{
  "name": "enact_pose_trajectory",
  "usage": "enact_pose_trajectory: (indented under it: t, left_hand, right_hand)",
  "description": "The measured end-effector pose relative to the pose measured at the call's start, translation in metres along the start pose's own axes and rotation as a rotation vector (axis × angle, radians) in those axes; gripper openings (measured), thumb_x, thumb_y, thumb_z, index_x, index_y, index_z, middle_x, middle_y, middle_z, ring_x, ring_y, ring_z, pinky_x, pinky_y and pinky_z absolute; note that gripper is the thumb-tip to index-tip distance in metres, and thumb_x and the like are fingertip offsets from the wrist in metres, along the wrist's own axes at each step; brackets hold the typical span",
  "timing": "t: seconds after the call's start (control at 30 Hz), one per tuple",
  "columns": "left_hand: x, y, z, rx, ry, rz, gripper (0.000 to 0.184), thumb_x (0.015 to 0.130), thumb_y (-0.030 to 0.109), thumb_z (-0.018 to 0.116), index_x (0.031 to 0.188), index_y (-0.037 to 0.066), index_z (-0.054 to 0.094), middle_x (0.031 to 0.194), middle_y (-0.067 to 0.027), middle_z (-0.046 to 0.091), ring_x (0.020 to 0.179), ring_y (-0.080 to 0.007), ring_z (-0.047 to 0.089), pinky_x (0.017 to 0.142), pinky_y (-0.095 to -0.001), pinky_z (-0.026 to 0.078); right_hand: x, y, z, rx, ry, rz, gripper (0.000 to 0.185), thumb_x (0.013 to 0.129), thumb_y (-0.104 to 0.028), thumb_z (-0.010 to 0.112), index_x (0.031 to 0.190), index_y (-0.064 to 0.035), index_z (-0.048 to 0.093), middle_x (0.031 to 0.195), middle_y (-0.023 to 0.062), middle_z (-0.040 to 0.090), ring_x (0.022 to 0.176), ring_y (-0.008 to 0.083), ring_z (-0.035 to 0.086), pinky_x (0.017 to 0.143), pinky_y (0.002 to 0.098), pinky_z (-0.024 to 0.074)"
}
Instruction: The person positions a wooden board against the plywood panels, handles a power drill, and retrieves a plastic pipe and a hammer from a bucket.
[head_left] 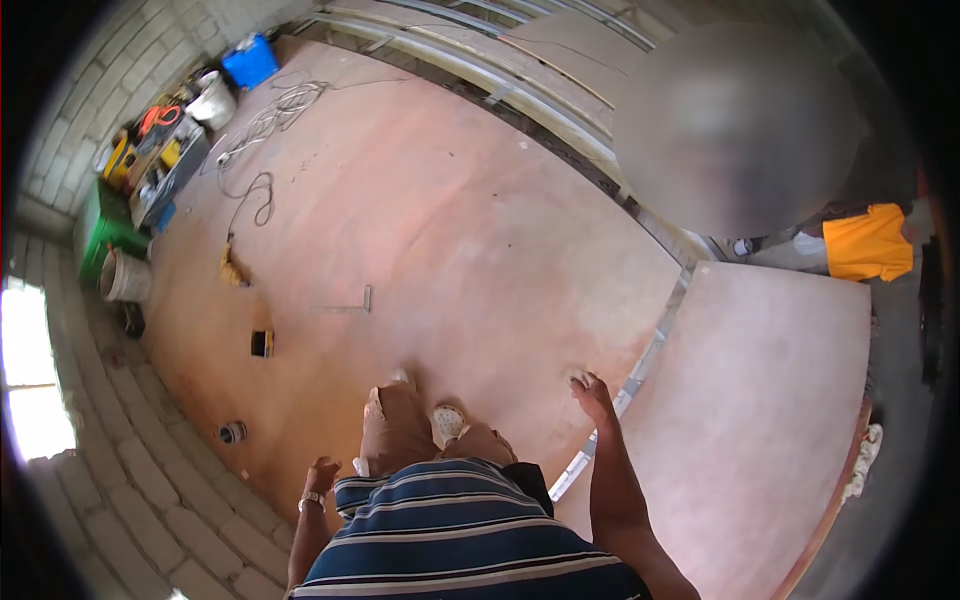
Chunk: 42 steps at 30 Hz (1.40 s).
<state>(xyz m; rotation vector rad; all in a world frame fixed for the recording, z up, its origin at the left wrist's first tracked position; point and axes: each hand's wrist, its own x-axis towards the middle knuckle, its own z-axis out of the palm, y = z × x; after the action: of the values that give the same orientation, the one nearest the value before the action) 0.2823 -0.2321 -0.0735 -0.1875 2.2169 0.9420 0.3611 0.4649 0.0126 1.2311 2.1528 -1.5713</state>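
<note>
My left hand (322, 475), with a watch (312, 497) on its wrist, hangs at my left side beside the striped shirt (440, 530). Its fingers look curled, and what they hold, if anything, is hidden. My right hand (594, 396) is held out over the reddish board floor (480, 280), near the metal strip (630, 388) at its edge. The fingers are bent together, with something small and pale at the tips that I cannot make out. Ahead of my feet lie a T-shaped metal tool (366, 300) and a small black and yellow box (262, 344).
A grey round container (232, 433) stands at the left. Along the block wall are a white bucket (126, 276), a green crate (105, 228) and a blue container (250, 62). A cable (275, 118) lies loosely coiled. An orange shirt (868, 243) is at the right.
</note>
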Motion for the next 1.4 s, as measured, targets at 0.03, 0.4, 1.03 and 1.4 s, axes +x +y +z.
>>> enact_pose_trajectory:
  t: [0.03,0.4,1.03,1.4]
  left_hand:
    - [0.024,-0.027,-0.007,0.190,0.032,0.181,0.052,0.080,0.031,0.069,0.121,0.002,0.054,0.097,-0.0142,0.067,0.077,-0.0201,0.067,0.055,-0.0329,0.052]
    - [0.342,0.118,-0.151,-0.088,-0.620,-0.113,0.025,0.085,0.027,0.056,0.109,0.025,0.059,0.083,-0.0014,0.058,0.077,-0.0192,0.058,0.048,-0.0441,0.043]
    - [0.597,0.558,-0.175,0.256,-0.120,-0.231,0.060,0.077,0.040,0.073,0.122,0.006,0.052,0.090,-0.0111,0.068,0.079,-0.0231,0.066,0.068,-0.0395,0.054]
    - [0.671,0.730,-0.151,0.341,-0.171,-0.232,0.058,0.079,0.035,0.071,0.125,0.005,0.053,0.097,-0.0122,0.067,0.072,-0.0204,0.065,0.056,-0.0339,0.051]
  right_hand:
    - [0.010,-0.009,-0.002,0.006,0.027,-0.030,0.060,0.087,-0.031,0.063,0.127,0.0100,0.046,0.109,0.0193,0.064,0.086,0.0209,0.065,0.077,0.0293,0.0502]
    - [0.028,-0.037,0.007,-0.013,0.002,0.756,0.029,0.087,-0.036,0.065,0.103,-0.0120,0.062,0.075,-0.0005,0.059,0.059,0.0115,0.056,0.050,0.0320,0.0430]
    - [0.382,-0.191,-0.059,0.214,0.123,0.591,0.056,0.084,-0.043,0.066,0.127,-0.0100,0.052,0.095,0.0060,0.067,0.081,0.0196,0.065,0.062,0.0393,0.0513]
    - [0.472,-0.276,-0.170,0.263,0.319,0.474,0.064,0.085,-0.043,0.063,0.135,-0.0071,0.045,0.109,0.0105,0.066,0.090,0.0215,0.066,0.065,0.0358,0.0514]
